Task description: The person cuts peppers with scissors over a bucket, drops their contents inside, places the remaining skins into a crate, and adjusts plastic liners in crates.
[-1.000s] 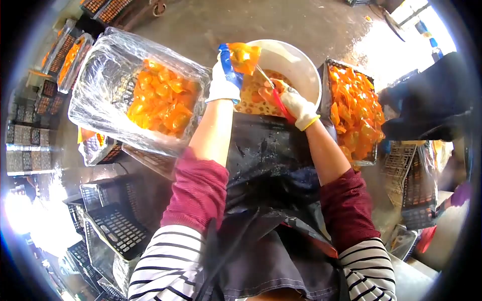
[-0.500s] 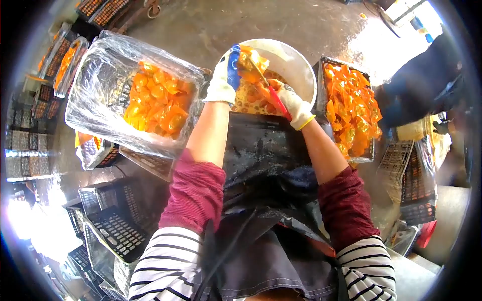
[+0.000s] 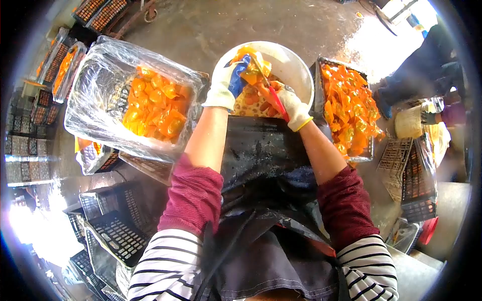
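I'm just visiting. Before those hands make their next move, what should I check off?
1. Left hand gripping the orange piece: ok, gloved fingers are around it.
2. Right hand gripping the red-handled tool: ok, gloved fingers are closed on the handle.
3. Bucket below the work: ok, the orange piece is over its opening.
4. Tool's tip already in the orange piece: cannot tell; they overlap in this view.
5. Spare room in the plastic-lined crate on the left: ok, part of it is uncovered.
6. Spare room in the crate on the right: not ok, it looks full of orange pieces.
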Tool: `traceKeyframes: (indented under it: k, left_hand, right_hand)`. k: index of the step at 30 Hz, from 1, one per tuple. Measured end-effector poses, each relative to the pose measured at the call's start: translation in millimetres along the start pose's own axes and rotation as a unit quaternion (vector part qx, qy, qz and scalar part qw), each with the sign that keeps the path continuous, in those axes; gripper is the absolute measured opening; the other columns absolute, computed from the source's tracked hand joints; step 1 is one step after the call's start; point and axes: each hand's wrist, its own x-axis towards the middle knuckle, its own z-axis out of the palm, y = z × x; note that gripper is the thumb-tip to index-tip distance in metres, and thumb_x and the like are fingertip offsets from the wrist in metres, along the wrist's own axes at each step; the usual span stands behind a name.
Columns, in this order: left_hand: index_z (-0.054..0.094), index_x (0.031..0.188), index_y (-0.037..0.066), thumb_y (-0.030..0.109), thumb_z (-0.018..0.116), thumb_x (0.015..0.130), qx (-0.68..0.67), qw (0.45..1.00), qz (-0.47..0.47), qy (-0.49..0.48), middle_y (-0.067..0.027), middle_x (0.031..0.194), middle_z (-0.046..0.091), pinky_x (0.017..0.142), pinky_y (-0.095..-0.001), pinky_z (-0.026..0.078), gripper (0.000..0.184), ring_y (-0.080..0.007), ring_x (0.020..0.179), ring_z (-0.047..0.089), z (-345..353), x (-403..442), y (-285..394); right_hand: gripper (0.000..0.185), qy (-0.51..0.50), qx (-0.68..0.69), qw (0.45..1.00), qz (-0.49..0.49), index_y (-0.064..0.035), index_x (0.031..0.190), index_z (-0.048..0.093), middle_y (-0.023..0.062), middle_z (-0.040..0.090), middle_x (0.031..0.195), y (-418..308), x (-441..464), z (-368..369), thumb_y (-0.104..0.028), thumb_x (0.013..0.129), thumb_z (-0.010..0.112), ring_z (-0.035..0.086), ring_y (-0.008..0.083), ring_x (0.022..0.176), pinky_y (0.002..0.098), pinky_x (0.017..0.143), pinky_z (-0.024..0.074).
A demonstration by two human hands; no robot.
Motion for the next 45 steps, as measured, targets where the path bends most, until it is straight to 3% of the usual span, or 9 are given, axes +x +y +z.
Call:
traceKeyframes:
  k: [4, 10, 13, 19, 23, 28, 36, 43, 45]
  left_hand:
    - [0.058, 0.114, 0.005, 0.019, 0.067, 0.085, 0.06, 0.998, 0.013, -0.02, -0.0064, 0.101, 0.063, 0.076, -0.0296, 0.052, 0.033, -0.0171, 0.089, 0.061, -6, 1, -8]
    - [0.06, 0.113, 0.006, 0.025, 0.071, 0.082, 0.178, 0.981, 0.077, 0.021, -0.0046, 0.097, 0.063, 0.066, -0.0277, 0.05, 0.038, -0.0145, 0.085, 0.059, -1, -4, -5]
    - [0.06, 0.112, 0.0, 0.013, 0.072, 0.08, 0.235, 0.967, 0.059, 0.075, -0.0081, 0.106, 0.064, 0.081, -0.0271, 0.049, 0.036, -0.0162, 0.092, 0.059, 13, -13, 8]
    - [0.059, 0.115, 0.001, 0.018, 0.071, 0.082, 0.059, 0.997, -0.008, 0.038, -0.0074, 0.105, 0.064, 0.08, -0.0273, 0.049, 0.039, -0.0161, 0.094, 0.058, 6, -5, 0]
    - [0.057, 0.116, 0.001, 0.018, 0.068, 0.084, 0.037, 0.998, -0.042, 0.035, -0.0076, 0.107, 0.062, 0.082, -0.0281, 0.049, 0.037, -0.0179, 0.095, 0.058, 17, -12, 10]
    - [0.053, 0.122, 0.009, 0.033, 0.068, 0.083, 0.037, 0.999, -0.023, -0.027, -0.0074, 0.112, 0.06, 0.083, -0.0319, 0.051, 0.048, -0.0192, 0.098, 0.058, 10, 0, 1]
    - [0.053, 0.122, 0.008, 0.028, 0.066, 0.085, 0.007, 0.999, -0.028, -0.03, -0.0066, 0.11, 0.061, 0.081, -0.0323, 0.051, 0.044, -0.0184, 0.096, 0.059, 21, -2, 3]
    - [0.052, 0.121, 0.006, 0.017, 0.066, 0.086, 0.08, 0.996, 0.045, -0.015, -0.0052, 0.107, 0.061, 0.08, -0.0292, 0.051, 0.039, -0.0169, 0.093, 0.059, 25, -7, -1]
    - [0.052, 0.121, 0.003, 0.016, 0.069, 0.084, 0.049, 0.998, 0.042, -0.018, -0.008, 0.109, 0.061, 0.081, -0.0292, 0.051, 0.043, -0.0188, 0.096, 0.06, 22, -6, -2]
  right_hand:
    - [0.033, 0.027, -0.015, 0.993, -0.116, -0.0091, 0.105, 0.06, 0.0037, 0.062, 0.076, 20, 22, 5, -0.036, 0.086, 0.065, 0.054, 0.0125, 0.053, 0.0252, 0.041, 0.0401]
    - [0.028, 0.029, 0.027, 0.997, -0.06, -0.0098, 0.099, 0.061, 0.0017, 0.058, 0.067, 10, 11, 3, -0.035, 0.086, 0.065, 0.051, 0.012, 0.047, 0.0235, 0.042, 0.0398]
    - [0.029, 0.017, 0.035, 0.999, -0.033, -0.0092, 0.1, 0.062, 0.0029, 0.061, 0.069, 11, 11, 3, -0.035, 0.087, 0.064, 0.052, 0.0116, 0.048, 0.0222, 0.042, 0.0394]
    - [0.035, -0.096, 0.08, 0.992, 0.017, -0.0054, 0.111, 0.06, 0.0061, 0.066, 0.076, 1, 2, -12, -0.034, 0.092, 0.056, 0.057, 0.0083, 0.054, 0.0192, 0.043, 0.0402]
    - [0.033, -0.19, 0.071, 0.967, -0.157, -0.0056, 0.116, 0.055, 0.0055, 0.065, 0.088, 8, 3, -22, -0.028, 0.092, 0.057, 0.061, 0.0104, 0.066, 0.0226, 0.051, 0.046]
    - [0.037, -0.226, 0.135, 0.96, -0.095, -0.005, 0.12, 0.053, 0.0033, 0.064, 0.08, -11, -12, -21, -0.03, 0.093, 0.053, 0.059, 0.0074, 0.062, 0.0175, 0.049, 0.0434]
    - [0.036, -0.182, 0.143, 0.954, -0.188, -0.0064, 0.12, 0.053, 0.0043, 0.065, 0.083, 10, 10, -18, -0.032, 0.094, 0.05, 0.06, 0.0094, 0.06, 0.0176, 0.047, 0.0443]
    - [0.033, -0.219, 0.212, 0.946, -0.107, -0.0053, 0.121, 0.052, 0.0088, 0.064, 0.098, 24, 25, -29, -0.023, 0.093, 0.052, 0.063, 0.0158, 0.076, 0.0261, 0.061, 0.0519]
    - [0.034, -0.193, 0.048, 0.925, -0.324, -0.0046, 0.122, 0.051, 0.0078, 0.063, 0.101, 18, 20, -29, -0.016, 0.091, 0.054, 0.062, 0.0162, 0.078, 0.0264, 0.066, 0.051]
